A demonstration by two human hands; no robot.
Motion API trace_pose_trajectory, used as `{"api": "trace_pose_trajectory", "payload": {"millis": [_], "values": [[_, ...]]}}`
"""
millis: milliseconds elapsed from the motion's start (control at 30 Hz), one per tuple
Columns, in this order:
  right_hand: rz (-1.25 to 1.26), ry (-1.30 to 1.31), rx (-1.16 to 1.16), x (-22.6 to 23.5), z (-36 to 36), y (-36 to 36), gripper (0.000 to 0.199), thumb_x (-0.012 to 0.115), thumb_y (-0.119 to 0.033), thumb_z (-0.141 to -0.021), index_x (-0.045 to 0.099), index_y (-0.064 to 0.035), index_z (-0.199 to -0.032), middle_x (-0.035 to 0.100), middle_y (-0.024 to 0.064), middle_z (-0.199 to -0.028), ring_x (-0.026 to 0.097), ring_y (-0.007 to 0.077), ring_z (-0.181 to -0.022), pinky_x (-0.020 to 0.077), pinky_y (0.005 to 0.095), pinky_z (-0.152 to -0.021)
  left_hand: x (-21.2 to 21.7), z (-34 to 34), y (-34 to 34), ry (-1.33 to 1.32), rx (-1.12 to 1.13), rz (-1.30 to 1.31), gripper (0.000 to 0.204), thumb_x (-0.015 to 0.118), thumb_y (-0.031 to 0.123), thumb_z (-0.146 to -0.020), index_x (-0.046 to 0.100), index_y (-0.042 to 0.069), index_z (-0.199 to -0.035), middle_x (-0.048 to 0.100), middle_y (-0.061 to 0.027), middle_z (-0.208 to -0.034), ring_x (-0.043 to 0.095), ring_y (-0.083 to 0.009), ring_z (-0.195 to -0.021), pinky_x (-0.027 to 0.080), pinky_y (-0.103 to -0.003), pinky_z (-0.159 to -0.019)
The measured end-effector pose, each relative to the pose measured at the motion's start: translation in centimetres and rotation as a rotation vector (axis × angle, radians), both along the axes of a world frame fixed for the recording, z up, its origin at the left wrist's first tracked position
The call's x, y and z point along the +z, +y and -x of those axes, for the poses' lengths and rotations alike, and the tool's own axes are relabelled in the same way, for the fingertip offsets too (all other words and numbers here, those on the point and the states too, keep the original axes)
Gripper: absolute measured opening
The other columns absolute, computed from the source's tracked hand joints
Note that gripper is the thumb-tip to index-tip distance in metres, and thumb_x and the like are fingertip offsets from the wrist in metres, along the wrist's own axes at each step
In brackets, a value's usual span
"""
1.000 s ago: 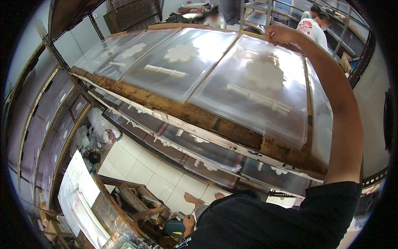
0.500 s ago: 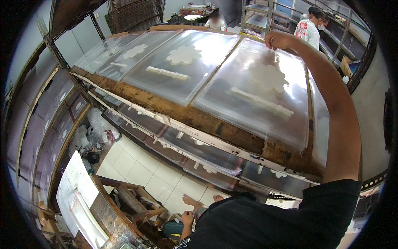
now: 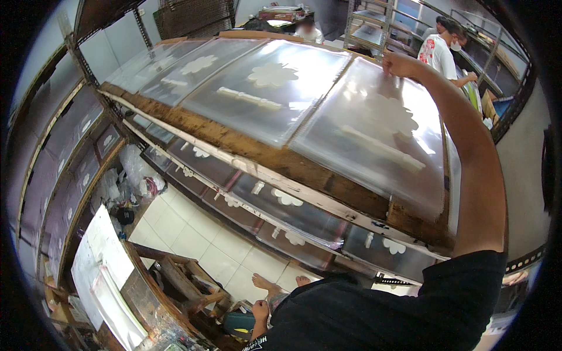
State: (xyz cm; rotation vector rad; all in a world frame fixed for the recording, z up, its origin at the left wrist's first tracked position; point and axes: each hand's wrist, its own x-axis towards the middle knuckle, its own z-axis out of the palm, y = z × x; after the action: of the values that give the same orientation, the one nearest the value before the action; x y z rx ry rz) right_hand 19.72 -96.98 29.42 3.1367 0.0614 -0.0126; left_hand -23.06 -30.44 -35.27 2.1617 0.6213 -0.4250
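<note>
My right arm reaches across the top of a rack to the far edge of a clear plastic sheet (image 3: 374, 140). There my right hand (image 3: 399, 65) is closed, its fingers bent down in a pinch on that edge; the fingertips are partly hidden. The sheet shows a pale flower shape and a pale bar, both looking hazy. Left of it lies another clear sheet (image 3: 246, 120) with the same white shapes. Low down beside my body, my left hand (image 3: 260, 310) is curled into a loose fist, with nothing visible in it.
Lower rack shelves (image 3: 281, 202) hold more printed sheets. Behind me to the left are a stained table (image 3: 158, 304) with white paper (image 3: 96, 263) and a wooden frame. Plastic bags (image 3: 137, 175) lie on the floor. A person in a white shirt (image 3: 438, 55) stands beyond the rack.
My right hand stays near the sheet's far edge, its fingers now pointing further down. The sheet's printed shapes look fainter. The view has shifted slightly. Beyond, the person's hand now shows.
</note>
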Motion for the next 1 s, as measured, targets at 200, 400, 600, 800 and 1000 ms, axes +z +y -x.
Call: {"api": "trace_pose_trajectory", "payload": {"millis": [200,400,600,800,1000], "values": [[0.132,-0.075,0.109,-1.4,-5.5,-7.3,0.026,0.057,-0.018,-0.093,0.065,-0.0004,-0.111,0.069,0.0192,-0.105,0.066,0.0319,-0.096,0.0514,0.0453,-0.086,1.0,-0.5,0.2,-0.023,-0.101,-0.134,0.040,0.056,0.035,-0.088,0.073,0.000,-0.096,0.070,-0.0264,-0.092,0.068,-0.0446,-0.090,0.054,-0.050,-0.081],[0.031,-0.132,0.017,1.7,-11.4,-7.1,0.030,0.059,-0.020,-0.093,0.064,0.0013,-0.113,0.068,0.0205,-0.107,0.064,0.0324,-0.099,0.0498,0.0446,-0.089,3.8,-1.4,0.8,-0.100,0.134,-0.016,0.036,0.057,0.029,-0.089,0.071,-0.003,-0.096,0.067,-0.0311,-0.097,0.065,-0.0474,-0.093,0.052,-0.052,-0.085],[-0.062,-0.234,-0.025,5.1,-17.6,-5.9,0.034,0.060,-0.022,-0.093,0.063,0.0031,-0.115,0.067,0.0218,-0.109,0.063,0.0329,-0.102,0.0482,0.0438,-0.093,9.2,-5.1,3.3,-0.210,0.295,0.023,0.029,0.058,0.020,-0.090,0.069,-0.003,-0.103,0.065,-0.0270,-0.104,0.063,-0.0424,-0.102,0.051,-0.047,-0.090],[-0.225,-0.371,0.148,11.1,-22.5,2.6,0.038,0.061,-0.024,-0.094,0.062,0.0048,-0.118,0.066,0.0231,-0.112,0.062,0.0334,-0.105,0.0466,0.0430,-0.096,15.6,-10.8,9.1,-0.374,0.430,0.045,0.025,0.059,0.016,-0.092,0.066,-0.003,-0.108,0.063,-0.0204,-0.108,0.062,-0.0382,-0.101,0.050,-0.043,-0.090],[-0.231,-0.309,0.693,13.3,-19.7,29.4,0.034,0.061,-0.019,-0.093,0.061,0.0048,-0.117,0.065,0.0219,-0.113,0.061,0.0326,-0.108,0.0458,0.0411,-0.097,22.9,-13.8,16.7,-0.679,0.544,-0.225,0.022,0.063,0.010,-0.089,0.064,0.000,-0.108,0.059,-0.0179,-0.108,0.059,-0.0355,-0.103,0.048,-0.042,-0.090]]}}
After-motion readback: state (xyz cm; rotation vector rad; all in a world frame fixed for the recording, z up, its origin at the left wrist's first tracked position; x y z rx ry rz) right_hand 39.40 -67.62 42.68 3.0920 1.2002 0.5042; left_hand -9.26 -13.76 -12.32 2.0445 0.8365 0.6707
